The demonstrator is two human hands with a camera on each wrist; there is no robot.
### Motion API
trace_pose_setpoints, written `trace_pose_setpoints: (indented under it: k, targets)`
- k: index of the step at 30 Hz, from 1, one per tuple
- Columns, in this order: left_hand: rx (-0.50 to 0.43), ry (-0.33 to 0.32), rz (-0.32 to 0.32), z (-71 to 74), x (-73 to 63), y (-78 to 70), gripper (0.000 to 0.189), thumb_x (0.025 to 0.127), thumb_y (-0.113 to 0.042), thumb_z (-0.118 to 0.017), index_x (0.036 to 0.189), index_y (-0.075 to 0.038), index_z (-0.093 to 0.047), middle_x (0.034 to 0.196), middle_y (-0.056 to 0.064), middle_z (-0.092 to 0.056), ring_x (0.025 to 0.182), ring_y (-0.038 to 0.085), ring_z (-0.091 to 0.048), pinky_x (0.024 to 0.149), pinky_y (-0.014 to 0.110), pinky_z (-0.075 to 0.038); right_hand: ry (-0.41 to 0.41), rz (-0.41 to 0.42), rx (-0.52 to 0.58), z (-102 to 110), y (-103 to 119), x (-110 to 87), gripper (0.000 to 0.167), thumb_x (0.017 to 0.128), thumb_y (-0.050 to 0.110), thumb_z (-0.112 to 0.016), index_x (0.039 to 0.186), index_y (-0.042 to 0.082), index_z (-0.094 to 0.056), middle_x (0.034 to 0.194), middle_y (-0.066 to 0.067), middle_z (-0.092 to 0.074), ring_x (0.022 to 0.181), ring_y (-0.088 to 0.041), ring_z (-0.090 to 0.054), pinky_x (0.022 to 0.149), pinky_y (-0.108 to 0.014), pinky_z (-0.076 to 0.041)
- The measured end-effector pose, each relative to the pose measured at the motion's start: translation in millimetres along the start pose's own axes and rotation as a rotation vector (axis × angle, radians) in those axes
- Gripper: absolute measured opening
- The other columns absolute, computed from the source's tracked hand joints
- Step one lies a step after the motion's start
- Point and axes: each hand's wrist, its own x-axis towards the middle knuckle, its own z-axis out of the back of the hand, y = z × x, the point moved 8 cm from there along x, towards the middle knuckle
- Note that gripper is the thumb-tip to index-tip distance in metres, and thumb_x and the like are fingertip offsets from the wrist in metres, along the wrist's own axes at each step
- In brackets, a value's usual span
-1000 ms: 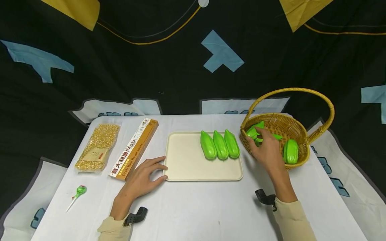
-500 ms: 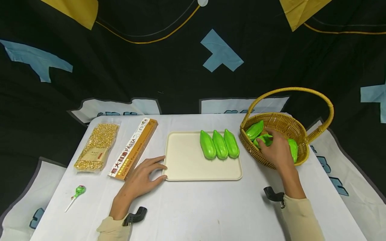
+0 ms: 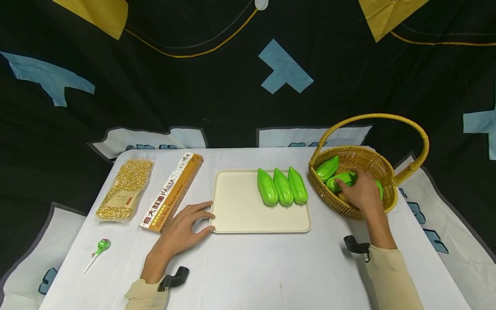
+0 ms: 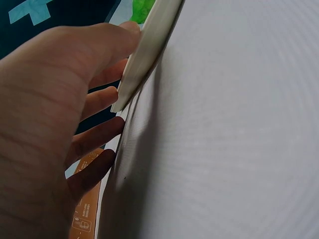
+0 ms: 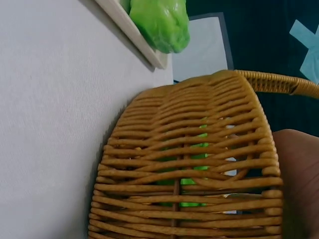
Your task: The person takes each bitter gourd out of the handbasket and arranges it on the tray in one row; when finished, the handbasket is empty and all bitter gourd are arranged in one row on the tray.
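In the head view, my right hand (image 3: 362, 191) reaches into the wicker basket (image 3: 337, 204). Its thumb and fingers lie on either side of a glossy green pepper (image 3: 341, 181), gripping it. A second pepper (image 3: 327, 168) lies left of it, and another one (image 3: 379, 189) is partly hidden behind the hand. The right wrist view shows mostly the basket's woven side (image 5: 184, 169). My left hand (image 3: 186, 230) rests at the left edge of a cream tray (image 3: 236, 211), fingers spread; its thumb touches the rim in the left wrist view. Three green peppers (image 3: 283, 187) stand in a row on the tray.
Left of the tray lie a pasta box (image 3: 172, 191) and a bag of corn kernels (image 3: 125, 189). A green lollipop (image 3: 98, 252) lies near the front left of the white table (image 3: 252, 267). The basket's tall handle (image 3: 373, 115) arches over its opening.
My right hand has moved right inside the basket, from the left pepper to the middle one, which has shifted and shows more clearly. My left hand and the tray stay put.
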Motion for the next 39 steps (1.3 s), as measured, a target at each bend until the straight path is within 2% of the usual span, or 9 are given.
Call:
trace_pose_setpoints:
  k: [7,13,20,27,32,39]
  targets:
    - [-0.005,0.010,0.016,-1.6,-1.4,1.3,0.028,0.091,-0.033,-0.088,0.117,-0.024,-0.080,0.157,-0.002,-0.059,0.139,0.029,-0.060,0.114,0.052,-0.051,0.059,-0.066,-0.007,-6.3,-11.3,8.3,0.091,0.104,0.055,-0.061,0.159,-0.013,-0.035,0.157,-0.046,-0.031,0.142,-0.063,-0.038,0.114,-0.075,-0.040]
    - [0.000,0.013,0.030,-1.6,-0.2,1.2,0.029,0.090,-0.033,-0.089,0.117,-0.024,-0.080,0.157,-0.002,-0.060,0.139,0.028,-0.059,0.115,0.051,-0.049,0.085,-0.062,-0.018,-9.9,-14.0,13.6,0.093,0.107,0.059,-0.051,0.158,-0.017,-0.033,0.157,-0.049,-0.027,0.140,-0.066,-0.038,0.112,-0.076,-0.041]
    - [-0.005,0.016,0.033,-1.8,-0.6,0.9,0.029,0.091,-0.034,-0.089,0.117,-0.024,-0.080,0.157,-0.001,-0.060,0.140,0.029,-0.059,0.115,0.052,-0.050,0.094,-0.047,0.013,-12.0,-12.2,15.9,0.082,0.106,0.051,-0.055,0.157,-0.011,-0.038,0.154,-0.046,-0.029,0.135,-0.061,-0.043,0.107,-0.075,-0.045]
    - [-0.010,0.016,0.031,-2.7,-1.2,1.4,0.028,0.091,-0.034,-0.088,0.117,-0.025,-0.080,0.158,-0.002,-0.059,0.140,0.029,-0.059,0.114,0.052,-0.050,0.060,-0.019,0.019,-13.0,-13.5,19.8,0.077,0.106,0.048,-0.059,0.152,-0.012,-0.044,0.150,-0.046,-0.036,0.135,-0.060,-0.042,0.107,-0.074,-0.045]
    - [-0.011,0.015,0.039,-2.1,-0.8,2.1,0.029,0.091,-0.034,-0.089,0.117,-0.025,-0.080,0.157,-0.003,-0.059,0.140,0.028,-0.059,0.115,0.052,-0.050,0.064,-0.027,0.029,-14.5,-15.3,20.8,0.078,0.103,0.044,-0.064,0.154,-0.011,-0.042,0.150,-0.046,-0.037,0.137,-0.060,-0.041,0.110,-0.075,-0.043]
    - [-0.007,0.017,0.043,-1.3,-0.7,2.7,0.029,0.091,-0.034,-0.089,0.117,-0.025,-0.080,0.157,-0.003,-0.059,0.140,0.028,-0.059,0.115,0.052,-0.050,0.102,-0.034,0.047,-15.1,-16.5,19.9,0.079,0.104,0.042,-0.066,0.156,-0.011,-0.038,0.151,-0.045,-0.040,0.139,-0.061,-0.041,0.112,-0.074,-0.042]
